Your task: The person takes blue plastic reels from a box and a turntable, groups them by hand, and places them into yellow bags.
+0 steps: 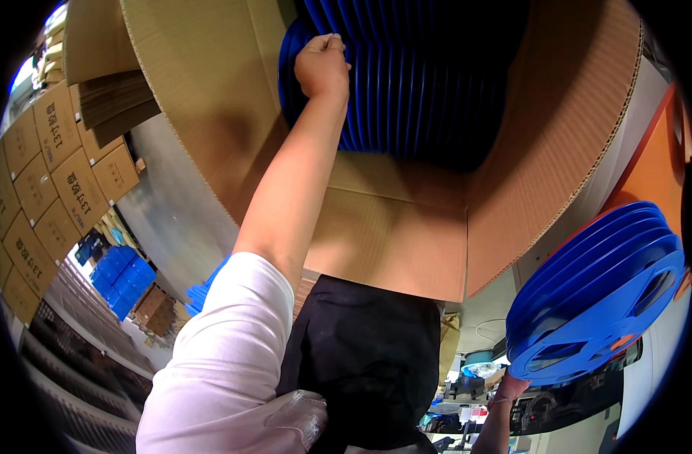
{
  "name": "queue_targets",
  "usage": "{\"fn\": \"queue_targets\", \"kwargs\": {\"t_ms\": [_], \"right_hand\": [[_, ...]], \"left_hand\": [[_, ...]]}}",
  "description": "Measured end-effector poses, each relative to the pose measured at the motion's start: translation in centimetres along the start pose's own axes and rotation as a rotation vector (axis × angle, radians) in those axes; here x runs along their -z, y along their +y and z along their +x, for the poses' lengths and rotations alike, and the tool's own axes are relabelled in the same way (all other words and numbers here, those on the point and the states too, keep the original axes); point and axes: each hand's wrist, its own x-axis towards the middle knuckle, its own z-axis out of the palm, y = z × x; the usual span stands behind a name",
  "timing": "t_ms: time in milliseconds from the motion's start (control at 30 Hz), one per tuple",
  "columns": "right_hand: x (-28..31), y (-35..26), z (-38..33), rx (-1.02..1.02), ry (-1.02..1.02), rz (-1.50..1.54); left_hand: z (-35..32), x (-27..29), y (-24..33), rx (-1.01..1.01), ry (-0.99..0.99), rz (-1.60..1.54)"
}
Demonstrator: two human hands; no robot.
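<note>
A large open cardboard box (391,227) holds a row of several blue plastic reels (406,91) standing on edge. My left hand (323,64) reaches deep into the box, its fingers curled over the rim of the reel at the left end of the row. Low at the right, my right hand (510,387) grips a stack of several blue reels (596,291) from below, outside the box. Only the wrist and part of that hand show.
Stacked brown cartons (51,174) fill the left side. Flattened cardboard sheets (115,98) lie above them. Blue crates (123,276) stand at the lower left. An orange surface (656,170) sits at the right edge, and cluttered equipment (467,386) shows low in the middle.
</note>
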Motion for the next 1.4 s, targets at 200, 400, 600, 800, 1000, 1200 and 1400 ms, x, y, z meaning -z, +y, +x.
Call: {"fn": "queue_targets", "kwargs": {"t_ms": [200,400,600,800,1000,1200,1400], "right_hand": [[-1.0,2.8,1.0,0.007,0.14,0.025],[-1.0,3.4,1.7,-0.044,0.118,-0.036],[-2.0,4.5,1.9,0.063,0.216,0.012],[-3.0,9.4,4.1,0.086,0.264,0.154],[-2.5,7.1,2.6,0.079,0.274,0.02],[-2.5,5.2,1.4,0.138,0.307,-0.124],[-2.9,7.2,2.2,0.042,0.261,0.374]], "left_hand": [[-0.2,-0.1,0.3,0.002,-0.019,0.024],[-0.1,-0.1,-0.2,-0.006,-0.017,-0.023],[-0.5,0.2,0.6,-0.013,-0.034,0.047],[0.1,0.4,-0.4,-0.032,-0.022,0.041],[0.1,1.1,-0.2,-0.12,-0.041,0.236],[0.3,1.2,-0.5,-0.213,-0.004,0.351],[1.2,1.5,-1.1,-0.258,-0.071,0.289]]}}
